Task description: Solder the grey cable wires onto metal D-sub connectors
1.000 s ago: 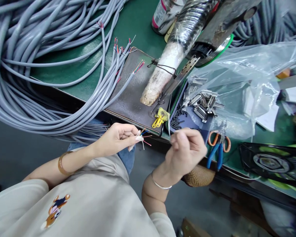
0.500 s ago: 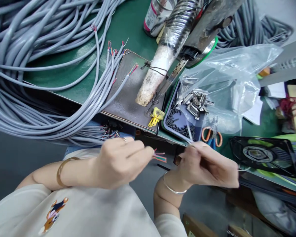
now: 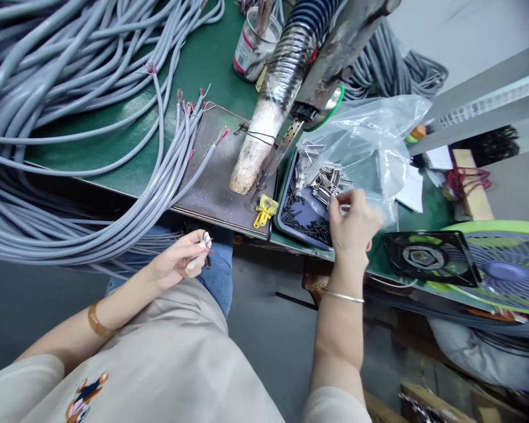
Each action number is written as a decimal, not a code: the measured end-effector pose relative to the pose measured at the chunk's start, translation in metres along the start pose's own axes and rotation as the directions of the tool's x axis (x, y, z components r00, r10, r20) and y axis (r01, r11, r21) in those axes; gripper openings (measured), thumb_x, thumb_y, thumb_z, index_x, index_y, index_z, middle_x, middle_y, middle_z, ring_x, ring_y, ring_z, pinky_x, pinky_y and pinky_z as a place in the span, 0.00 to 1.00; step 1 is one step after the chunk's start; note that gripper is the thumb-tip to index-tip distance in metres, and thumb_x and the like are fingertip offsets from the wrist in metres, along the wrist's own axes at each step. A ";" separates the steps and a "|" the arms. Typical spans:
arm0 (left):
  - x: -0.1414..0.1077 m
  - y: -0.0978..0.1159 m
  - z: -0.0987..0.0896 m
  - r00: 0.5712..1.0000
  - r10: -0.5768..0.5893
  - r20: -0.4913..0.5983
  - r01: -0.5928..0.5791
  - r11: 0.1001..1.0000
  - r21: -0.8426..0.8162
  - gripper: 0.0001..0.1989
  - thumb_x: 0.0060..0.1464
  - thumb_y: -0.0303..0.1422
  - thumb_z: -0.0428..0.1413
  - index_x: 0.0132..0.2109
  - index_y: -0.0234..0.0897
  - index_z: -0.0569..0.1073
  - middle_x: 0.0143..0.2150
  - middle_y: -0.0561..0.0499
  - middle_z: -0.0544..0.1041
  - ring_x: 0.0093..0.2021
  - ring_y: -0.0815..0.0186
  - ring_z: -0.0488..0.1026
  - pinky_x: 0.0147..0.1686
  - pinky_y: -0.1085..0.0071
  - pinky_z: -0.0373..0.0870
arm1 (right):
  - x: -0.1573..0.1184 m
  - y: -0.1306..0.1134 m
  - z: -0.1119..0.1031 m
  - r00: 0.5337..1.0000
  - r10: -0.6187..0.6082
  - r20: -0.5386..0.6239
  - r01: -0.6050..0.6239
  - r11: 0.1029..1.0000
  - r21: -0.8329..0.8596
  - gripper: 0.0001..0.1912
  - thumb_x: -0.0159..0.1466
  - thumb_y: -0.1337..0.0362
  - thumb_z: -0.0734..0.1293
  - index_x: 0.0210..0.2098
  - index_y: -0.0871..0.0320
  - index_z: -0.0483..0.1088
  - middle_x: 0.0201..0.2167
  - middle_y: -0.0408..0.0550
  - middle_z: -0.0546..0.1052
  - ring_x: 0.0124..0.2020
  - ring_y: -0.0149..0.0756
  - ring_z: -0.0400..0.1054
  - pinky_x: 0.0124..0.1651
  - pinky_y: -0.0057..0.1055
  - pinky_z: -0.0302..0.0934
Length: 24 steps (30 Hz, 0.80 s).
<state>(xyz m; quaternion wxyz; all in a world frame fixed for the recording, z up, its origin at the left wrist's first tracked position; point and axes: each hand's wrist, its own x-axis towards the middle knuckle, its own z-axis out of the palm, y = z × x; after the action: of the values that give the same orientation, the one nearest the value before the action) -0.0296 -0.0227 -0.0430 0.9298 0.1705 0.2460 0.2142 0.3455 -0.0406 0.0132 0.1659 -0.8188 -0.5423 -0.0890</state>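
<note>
The tabletop (image 3: pixel 194 59) bears grey cables (image 3: pixel 83 239) and, at its front edge, a tray (image 3: pixel 307 195). The right hand (image 3: pixel 355 226) hovers there, apparently picking, grip unclear; the left hand (image 3: pixel 180 259), off that edge, pinches coloured wires (image 3: pixel 208 241). Next calls for precision.

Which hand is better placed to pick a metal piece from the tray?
Likely the right hand: it's at the tray, near the metal pieces. The left hand is farther away, holding wires.
</note>
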 end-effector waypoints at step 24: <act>0.027 0.029 0.052 0.935 0.344 -0.087 -0.319 0.922 0.221 0.12 0.45 0.29 0.68 0.30 0.32 0.71 0.30 0.51 0.80 0.13 0.84 0.56 0.13 0.80 0.44 | -0.073 -0.080 -0.028 0.972 0.175 -0.158 -0.017 0.721 0.693 0.12 0.62 0.59 0.74 0.32 0.56 0.68 0.41 0.48 0.77 0.29 0.32 0.75 0.29 0.32 0.71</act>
<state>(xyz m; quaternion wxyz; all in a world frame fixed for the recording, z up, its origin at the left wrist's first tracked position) 0.0098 0.0040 0.0019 0.8405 0.2902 0.2914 0.3526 0.2445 -0.0850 0.0291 0.5182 -0.7120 -0.4721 0.0398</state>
